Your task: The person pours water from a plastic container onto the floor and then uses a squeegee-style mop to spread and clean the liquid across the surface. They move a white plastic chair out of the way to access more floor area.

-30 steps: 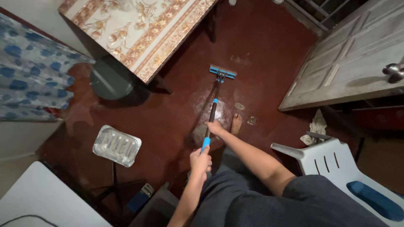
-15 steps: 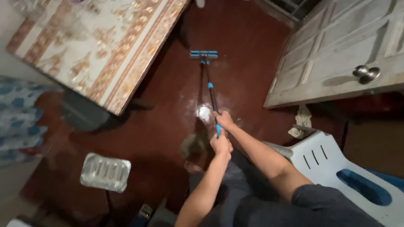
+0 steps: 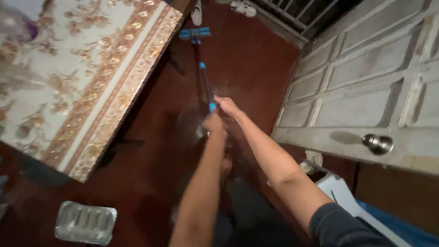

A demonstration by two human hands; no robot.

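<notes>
- 1 mop, both hands on it. Left hand (image 3: pixel 214 124) is clenched round the near end of the handle (image 3: pixel 206 87), right at the blue grip. Right hand (image 3: pixel 227 106) sits just ahead of it, fingers wrapped round the same pole afaict, bit blurry tho.
- Mop head (image 3: pixel 195 33) is blue, flat on the dark red floor (image 3: pixel 151 137), way out in front near the far corner of the counter (image 3: pixel 68 82). Pole runs straight from hands to it.
- 1 counter on the left w/ a floral beige/gold top.
- 1 foil tray (image 3: pixel 85 222) on the floor, bottom left, well apart from the mop.
- 1 pale panelled door (image 3: pixel 361 91) on the right, 1 round metal knob (image 3: pixel 377 143).
- 1 white plastic chair (image 3: pixel 340 190) bottom right, blue seat bit showing.
- 2 light sandals (image 3: pixel 197 13) by the far edge, near the mop head.
</notes>
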